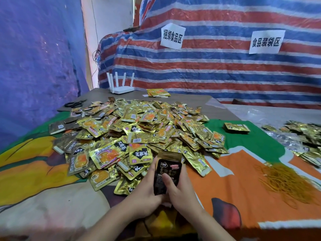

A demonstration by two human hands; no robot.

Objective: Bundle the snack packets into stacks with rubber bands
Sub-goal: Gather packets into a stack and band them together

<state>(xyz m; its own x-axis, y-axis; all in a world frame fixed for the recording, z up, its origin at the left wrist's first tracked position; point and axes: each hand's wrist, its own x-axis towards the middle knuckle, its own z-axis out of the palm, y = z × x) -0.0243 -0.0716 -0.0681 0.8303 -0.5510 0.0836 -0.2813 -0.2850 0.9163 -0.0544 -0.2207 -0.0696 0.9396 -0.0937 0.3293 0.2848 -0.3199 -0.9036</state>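
Both hands, left hand (147, 192) and right hand (180, 192), grip a packet stack (167, 174) at 6 o'clock, squaring it for banding; rubber bands (286, 181) wait at 3 o'clock of the heap (139, 129).

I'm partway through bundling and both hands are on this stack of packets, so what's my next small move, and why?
Probably reach your right hand to the rubber band pile on the orange cloth to your right, while the left hand keeps its grip on the held stack. No band shows around it yet.
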